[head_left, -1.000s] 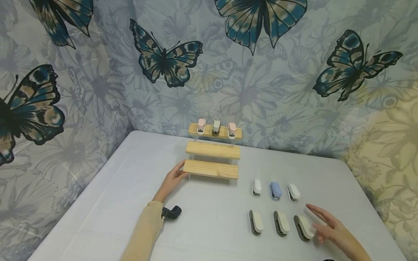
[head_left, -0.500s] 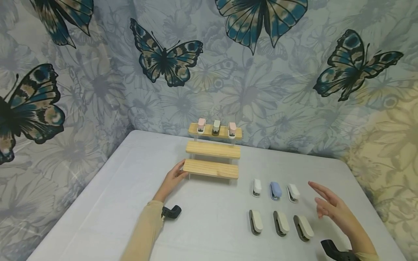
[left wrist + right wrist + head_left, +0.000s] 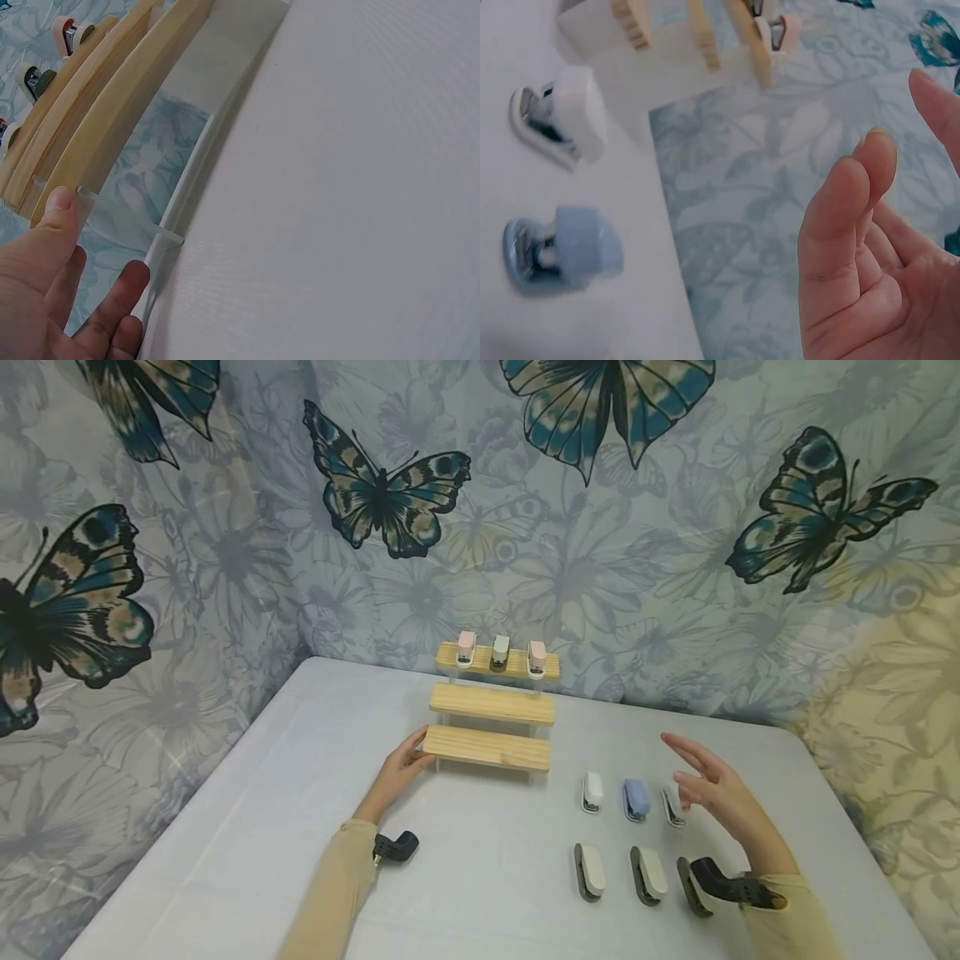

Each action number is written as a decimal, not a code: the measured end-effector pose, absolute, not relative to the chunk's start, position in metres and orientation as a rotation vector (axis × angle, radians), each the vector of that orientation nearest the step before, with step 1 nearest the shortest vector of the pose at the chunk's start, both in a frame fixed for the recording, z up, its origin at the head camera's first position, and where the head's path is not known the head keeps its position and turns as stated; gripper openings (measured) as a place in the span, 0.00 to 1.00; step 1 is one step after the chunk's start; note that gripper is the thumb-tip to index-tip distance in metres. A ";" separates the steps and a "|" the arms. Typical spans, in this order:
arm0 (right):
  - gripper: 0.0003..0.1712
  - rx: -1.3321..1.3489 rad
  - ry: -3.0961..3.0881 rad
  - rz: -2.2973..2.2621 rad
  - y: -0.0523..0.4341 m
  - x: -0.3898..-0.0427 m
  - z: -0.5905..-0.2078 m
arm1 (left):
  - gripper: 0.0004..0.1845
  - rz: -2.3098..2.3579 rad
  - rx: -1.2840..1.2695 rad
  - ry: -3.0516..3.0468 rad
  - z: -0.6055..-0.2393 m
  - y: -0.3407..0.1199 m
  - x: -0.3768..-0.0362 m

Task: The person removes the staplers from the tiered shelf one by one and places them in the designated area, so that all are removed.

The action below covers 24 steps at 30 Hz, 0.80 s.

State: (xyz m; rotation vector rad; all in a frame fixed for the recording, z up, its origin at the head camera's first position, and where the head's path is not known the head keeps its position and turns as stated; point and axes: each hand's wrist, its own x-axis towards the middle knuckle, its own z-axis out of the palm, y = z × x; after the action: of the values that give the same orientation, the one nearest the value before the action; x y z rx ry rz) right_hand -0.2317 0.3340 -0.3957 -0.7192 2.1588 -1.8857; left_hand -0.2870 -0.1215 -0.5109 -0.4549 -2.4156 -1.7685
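Observation:
A three-step wooden shelf (image 3: 491,710) stands at the back of the white table (image 3: 262,827). Its top step carries a pink stapler (image 3: 466,649), a grey-green one (image 3: 499,653) and another pink one (image 3: 536,658). My left hand (image 3: 408,760) rests open against the left end of the lowest step, and the thumb (image 3: 60,217) touches its corner. My right hand (image 3: 697,772) hovers open and empty, fingers (image 3: 855,195) straight, over the back row: white stapler (image 3: 592,792), blue stapler (image 3: 636,799), and a white stapler (image 3: 670,808) partly hidden by the hand.
Three cream staplers lie in a front row (image 3: 590,870), the rightmost (image 3: 688,887) partly behind the black wrist camera (image 3: 723,885). A butterfly-print cloth (image 3: 600,527) hangs behind the table. The right table edge (image 3: 847,827) is close to the right hand.
My right hand has lifted from beside the front-right cream stapler and moved back and left, above the back row. The left hand has stayed at the shelf.

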 end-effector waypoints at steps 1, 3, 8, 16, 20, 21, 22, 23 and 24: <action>0.28 -0.721 2.160 -1.879 0.329 -0.234 -0.392 | 0.30 -1.772 -0.454 -2.414 -0.511 -0.121 -0.287; 0.28 -0.714 2.163 -1.871 0.319 -0.238 -0.384 | 0.30 -1.788 -0.460 -2.397 -0.511 -0.120 -0.288; 0.28 -0.729 2.172 -1.861 0.300 -0.252 -0.370 | 0.29 -1.809 -0.475 -2.391 -0.511 -0.117 -0.289; 0.27 -0.729 2.109 -1.918 0.271 -0.281 -0.359 | 0.30 -1.773 -0.454 -2.405 -0.514 -0.121 -0.290; 0.27 -0.763 2.038 -1.968 0.256 -0.293 -0.354 | 0.30 -1.777 -0.459 -2.406 -0.513 -0.122 -0.289; 0.27 -0.764 2.027 -1.976 0.252 -0.296 -0.353 | 0.30 -1.776 -0.454 -2.406 -0.512 -0.122 -0.289; 0.27 -0.771 2.012 -1.987 0.248 -0.298 -0.352 | 0.30 -1.777 -0.450 -2.404 -0.512 -0.122 -0.288; 0.27 -0.767 2.002 -1.997 0.245 -0.301 -0.352 | 0.30 -1.779 -0.448 -2.402 -0.511 -0.122 -0.288; 0.27 -0.763 1.989 -2.008 0.242 -0.303 -0.352 | 0.30 -1.785 -0.444 -2.402 -0.511 -0.122 -0.288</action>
State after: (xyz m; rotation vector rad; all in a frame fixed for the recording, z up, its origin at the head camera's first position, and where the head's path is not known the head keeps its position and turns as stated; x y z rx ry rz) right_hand -0.3034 0.2425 -0.3521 -0.7626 1.9889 -2.0081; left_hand -0.2882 -0.1220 -0.5112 -0.4436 -2.4020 -1.7852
